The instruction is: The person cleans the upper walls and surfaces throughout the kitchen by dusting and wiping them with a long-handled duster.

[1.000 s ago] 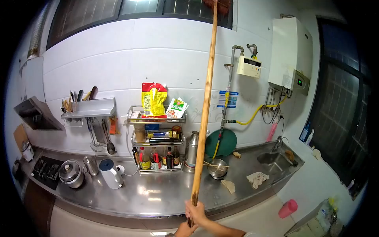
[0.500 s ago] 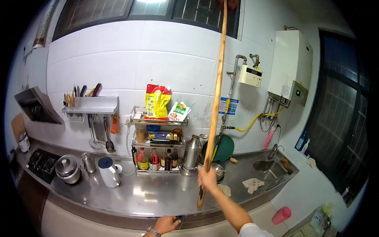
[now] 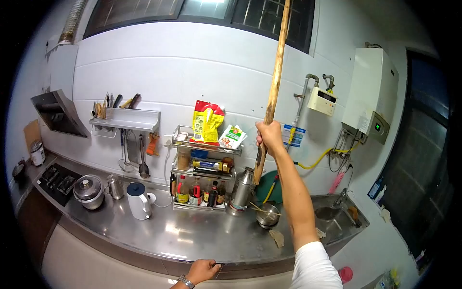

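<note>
A long wooden pole (image 3: 276, 72) rises steeply toward the window, and its top end is out of view. My right hand (image 3: 270, 137) is wrapped round it near its dark lower end, in front of the wall. The pole's bottom end hangs above the counter beside a metal flask (image 3: 243, 189). Low in the view, my left hand (image 3: 202, 270), with a metal watch at the wrist, rests at the front edge of the steel counter (image 3: 168, 241), its fingers curled; anything under them is hidden.
A three-tier rack (image 3: 207, 173) holds bottles and packets. Left of it stand a white kettle (image 3: 139, 204), a pot (image 3: 89, 192) and a stove (image 3: 57, 182). A bowl with chopsticks (image 3: 267, 216) and a sink (image 3: 332, 214) are at right. The water heater (image 3: 368, 91) hangs above.
My left hand has let go of the pole and moved down to the counter edge. My right hand has lifted the pole, whose lower end is now higher. The view has shifted.
</note>
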Tool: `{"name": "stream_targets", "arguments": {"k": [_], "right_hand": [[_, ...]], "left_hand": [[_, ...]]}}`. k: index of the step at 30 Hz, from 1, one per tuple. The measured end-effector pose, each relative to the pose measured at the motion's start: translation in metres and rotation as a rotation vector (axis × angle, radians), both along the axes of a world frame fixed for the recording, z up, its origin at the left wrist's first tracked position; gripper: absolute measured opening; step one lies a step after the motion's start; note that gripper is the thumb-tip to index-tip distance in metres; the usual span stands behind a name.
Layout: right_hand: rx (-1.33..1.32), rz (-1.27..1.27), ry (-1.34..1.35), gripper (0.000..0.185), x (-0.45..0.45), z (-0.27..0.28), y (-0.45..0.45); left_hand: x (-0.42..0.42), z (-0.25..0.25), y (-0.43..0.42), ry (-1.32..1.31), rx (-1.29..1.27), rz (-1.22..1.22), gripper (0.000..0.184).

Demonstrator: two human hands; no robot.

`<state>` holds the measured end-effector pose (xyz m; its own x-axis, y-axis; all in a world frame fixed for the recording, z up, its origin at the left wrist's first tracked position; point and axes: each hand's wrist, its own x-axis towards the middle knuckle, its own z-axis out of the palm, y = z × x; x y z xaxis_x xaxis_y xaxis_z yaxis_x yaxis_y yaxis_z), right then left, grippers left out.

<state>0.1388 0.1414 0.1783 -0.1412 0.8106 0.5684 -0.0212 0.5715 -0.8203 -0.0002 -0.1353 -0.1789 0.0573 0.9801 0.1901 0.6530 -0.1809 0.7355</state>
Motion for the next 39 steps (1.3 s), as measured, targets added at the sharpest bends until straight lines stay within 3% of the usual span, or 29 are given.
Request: {"name": "stream_targets", "arguments": {"k": [3, 13, 16, 20, 21, 28, 39], "right_hand": [[-0.026, 0.030, -0.010, 0.022, -0.006, -0.018, 0.003], [-0.103, 0.147, -0.017, 0.017, -0.021, -0.087, -0.057], [-0.154, 0.151, -0.040, 0.017, -0.029, -0.091, -0.089], [-0.178, 0.081, -0.116, 0.019, -0.037, -0.107, -0.103], [-0.162, 0.107, -0.122, 0.018, -0.036, -0.111, -0.104], [-0.213, 0.172, -0.052, 0.016, -0.046, -0.135, -0.132], [-0.331, 0.211, 0.009, 0.017, -0.051, -0.174, -0.135]], "left_hand": [[-0.004, -0.007, -0.004, -0.103, 0.001, 0.052, 0.038], [-0.009, 0.011, 0.005, -0.032, 0.072, 0.106, 0.046], [-0.019, 0.038, 0.012, 0.273, 0.122, -0.022, 0.045], [-0.063, 0.077, 0.041, 0.600, 0.349, 0.000, 0.031], [-0.077, 0.090, 0.046, 0.630, 0.477, 0.011, 0.026], [-0.117, 0.157, 0.049, 0.849, 0.623, 0.043, 0.012], [-0.117, 0.157, 0.047, 0.892, 0.686, -0.020, 0.013]]}}
